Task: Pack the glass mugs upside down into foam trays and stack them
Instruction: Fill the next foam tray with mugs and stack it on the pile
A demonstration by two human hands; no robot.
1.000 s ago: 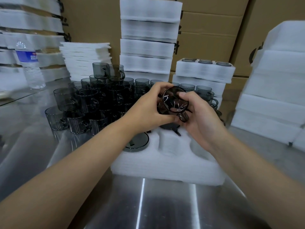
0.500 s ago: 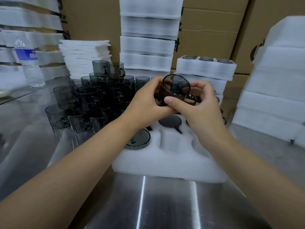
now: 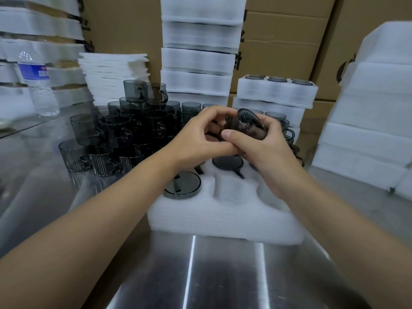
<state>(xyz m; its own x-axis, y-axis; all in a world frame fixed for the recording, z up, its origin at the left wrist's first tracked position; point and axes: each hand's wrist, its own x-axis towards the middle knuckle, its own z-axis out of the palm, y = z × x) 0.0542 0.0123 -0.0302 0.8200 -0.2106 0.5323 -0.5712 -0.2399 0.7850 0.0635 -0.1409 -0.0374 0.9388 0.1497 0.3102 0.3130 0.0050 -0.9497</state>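
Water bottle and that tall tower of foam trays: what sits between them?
A pile of thin white foam sheets stands between them, as the head view shows.

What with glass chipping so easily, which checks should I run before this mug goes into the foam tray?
1. Grip: ok; the left hand and right hand both hold the mug.
2. Mug upside down: cannot tell; it is tilted, one round end toward the camera.
3. Free pocket: ok; the front middle pocket of the foam tray is empty.
4. Seated mugs base up: ok; two are visible.
5. Chips or cracks: cannot tell; the glass is too blurred.
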